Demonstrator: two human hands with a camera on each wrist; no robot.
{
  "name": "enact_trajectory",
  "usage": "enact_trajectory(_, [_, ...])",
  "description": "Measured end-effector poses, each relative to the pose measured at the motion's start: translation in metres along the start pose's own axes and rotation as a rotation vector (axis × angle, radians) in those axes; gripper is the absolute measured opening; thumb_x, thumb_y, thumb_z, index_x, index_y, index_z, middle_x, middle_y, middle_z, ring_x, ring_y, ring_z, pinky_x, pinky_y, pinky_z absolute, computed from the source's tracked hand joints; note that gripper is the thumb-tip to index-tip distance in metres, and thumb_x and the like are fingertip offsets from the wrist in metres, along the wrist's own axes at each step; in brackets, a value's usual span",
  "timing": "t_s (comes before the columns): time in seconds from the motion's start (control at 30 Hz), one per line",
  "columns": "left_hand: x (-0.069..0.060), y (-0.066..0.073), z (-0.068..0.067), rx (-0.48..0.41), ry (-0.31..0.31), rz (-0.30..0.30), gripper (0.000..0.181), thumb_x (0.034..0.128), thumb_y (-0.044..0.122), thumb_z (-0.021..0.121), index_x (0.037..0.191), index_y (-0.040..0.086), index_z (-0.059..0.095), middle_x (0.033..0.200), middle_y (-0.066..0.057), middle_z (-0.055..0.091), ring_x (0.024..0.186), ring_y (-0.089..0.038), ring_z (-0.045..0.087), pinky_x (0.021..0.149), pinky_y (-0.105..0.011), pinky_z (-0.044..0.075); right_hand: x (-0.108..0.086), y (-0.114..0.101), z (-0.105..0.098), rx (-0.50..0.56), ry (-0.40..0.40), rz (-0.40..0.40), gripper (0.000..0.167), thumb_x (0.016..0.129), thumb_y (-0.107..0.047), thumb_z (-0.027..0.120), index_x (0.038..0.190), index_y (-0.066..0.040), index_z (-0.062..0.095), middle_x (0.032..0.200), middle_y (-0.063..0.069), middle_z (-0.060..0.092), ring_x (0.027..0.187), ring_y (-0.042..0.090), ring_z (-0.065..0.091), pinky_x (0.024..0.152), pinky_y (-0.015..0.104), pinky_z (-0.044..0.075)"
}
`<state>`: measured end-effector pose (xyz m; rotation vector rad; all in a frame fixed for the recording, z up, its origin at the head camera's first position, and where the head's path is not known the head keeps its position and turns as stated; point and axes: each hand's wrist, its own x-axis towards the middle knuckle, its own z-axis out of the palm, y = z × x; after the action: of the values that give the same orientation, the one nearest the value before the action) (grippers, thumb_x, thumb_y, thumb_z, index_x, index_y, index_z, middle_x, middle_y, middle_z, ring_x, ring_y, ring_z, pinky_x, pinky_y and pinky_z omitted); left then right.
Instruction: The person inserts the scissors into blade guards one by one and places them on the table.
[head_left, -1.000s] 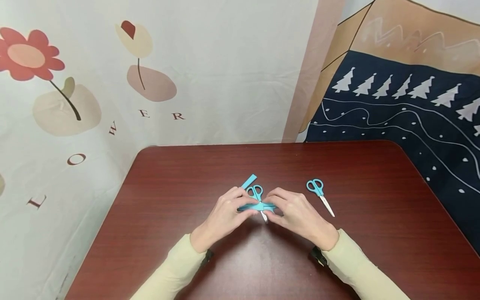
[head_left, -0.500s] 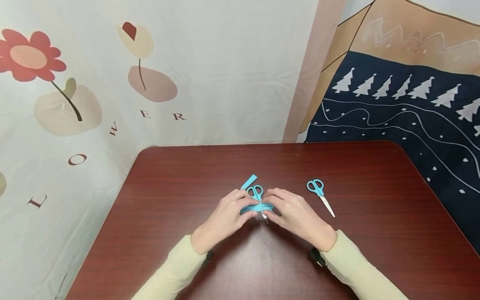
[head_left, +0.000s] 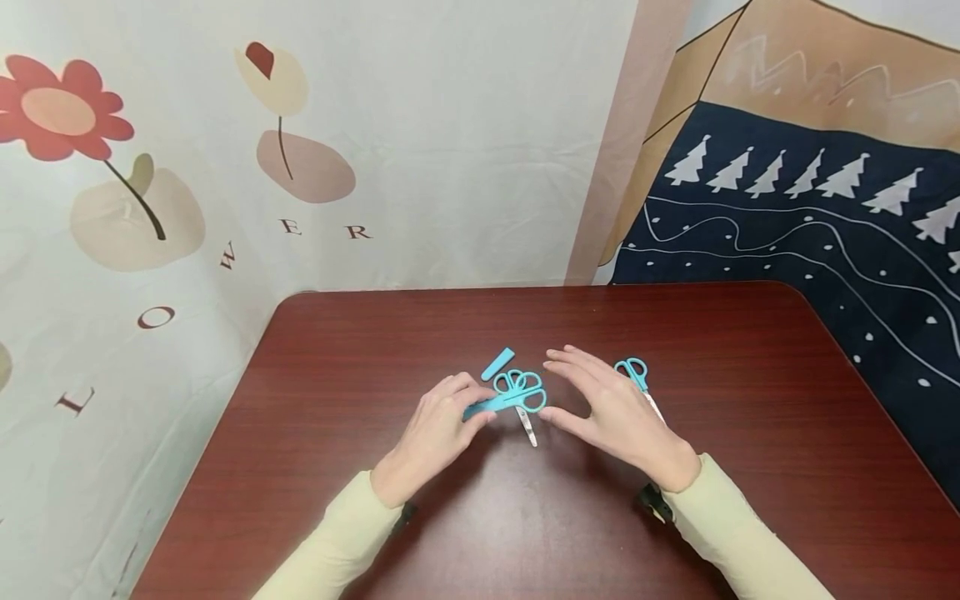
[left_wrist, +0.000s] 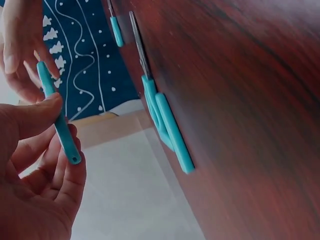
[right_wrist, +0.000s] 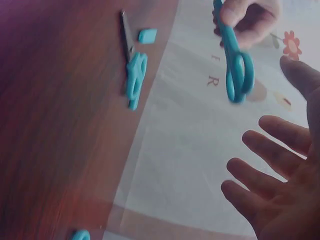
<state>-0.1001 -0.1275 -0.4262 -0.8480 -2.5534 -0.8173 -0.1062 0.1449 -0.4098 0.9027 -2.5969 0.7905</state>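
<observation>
My left hand [head_left: 438, 429] pinches light-blue scissors [head_left: 498, 403] between thumb and fingers, above the table. A matching blue cover sleeves their blades, and the handle loops point right in the head view. Just right of those loops, my right hand [head_left: 615, 417] is held with fingers extended and spread, touching nothing. Beneath the held pair, a second pair of scissors [head_left: 528, 427] lies on the table with bare metal blades, partly hidden in the head view. Beside its handles lies a loose blue blade cover [left_wrist: 175, 135].
A third pair of blue-handled scissors [head_left: 639, 379] lies to the right, partly hidden behind my right hand. The dark red-brown table [head_left: 360, 350] has rounded far corners. Behind it hang a pale flower-print cloth [head_left: 450, 167] and a navy tree-print cloth [head_left: 795, 225].
My right hand has let go of the sheathed scissors and moved right, its fingers spreading. My left hand has shifted slightly left with the scissors, exposing their handle loops.
</observation>
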Motion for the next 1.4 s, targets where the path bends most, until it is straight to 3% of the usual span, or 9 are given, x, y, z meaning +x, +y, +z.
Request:
enact_trajectory(0.27, [-0.005,-0.022,-0.015,0.03,0.009,-0.068,0.026,0.0782,0.007,0.091,0.101,0.011,0.081,0.09,0.003,0.065,0.08,-0.016,0.055,0.066,-0.031,0.048,-0.009,0.014,-0.01,-0.02,-0.064,0.062,0.071,0.091,-0.051,0.075,0.147,-0.011,0.058,0.155,0.005,0.051,0.149,0.032,0.038,0.12,0.057,0.028])
enact_trajectory(0.57, [0.001,-0.065,-0.032,-0.066,-0.045,-0.158,0.023,0.0807,0.007,0.089,0.103,0.009,0.082,0.095,0.0,0.069,0.083,-0.018,0.059,0.071,-0.034,0.048,-0.019,0.025,-0.018,-0.064,-0.086,0.098,0.074,0.091,-0.053,0.074,0.149,-0.011,0.055,0.156,0.007,0.05,0.148,0.033,0.038,0.119,0.059,0.028])
enact_trajectory(0.73, [0.005,-0.089,-0.039,-0.146,-0.118,-0.234,0.02,0.0851,0.009,0.086,0.105,0.009,0.082,0.097,0.002,0.069,0.079,-0.014,0.06,0.071,-0.031,0.051,-0.024,0.029,-0.022,-0.08,-0.097,0.109,0.076,0.091,-0.055,0.074,0.151,-0.012,0.053,0.156,0.006,0.05,0.149,0.033,0.038,0.119,0.059,0.029])
enact_trajectory(0.87, [0.009,-0.105,-0.043,-0.152,-0.161,-0.278,0.018,0.0865,0.009,0.085,0.105,0.01,0.082,0.097,0.002,0.069,0.08,-0.014,0.06,0.071,-0.03,0.049,-0.03,0.03,-0.024,-0.093,-0.105,0.108,0.076,0.091,-0.055,0.074,0.15,-0.012,0.054,0.156,0.007,0.05,0.148,0.034,0.039,0.119,0.058,0.029])
enact_trajectory(1.17, [0.024,-0.138,-0.04,-0.171,-0.237,-0.344,0.017,0.0893,0.01,0.082,0.106,0.012,0.082,0.098,0.0,0.069,0.083,-0.019,0.057,0.073,-0.035,0.048,-0.031,0.03,-0.027,-0.116,-0.101,0.096,0.073,0.092,-0.054,0.074,0.149,-0.012,0.056,0.156,0.006,0.05,0.147,0.034,0.04,0.119,0.058,0.03])
enact_trajectory(1.4, [0.032,-0.148,-0.036,-0.172,-0.273,-0.373,0.015,0.0875,0.009,0.084,0.103,0.011,0.083,0.096,-0.002,0.07,0.083,-0.02,0.057,0.073,-0.034,0.047,-0.029,0.029,-0.027,-0.105,-0.103,0.092,0.07,0.094,-0.053,0.072,0.147,-0.011,0.057,0.155,0.006,0.051,0.147,0.033,0.04,0.118,0.059,0.031])
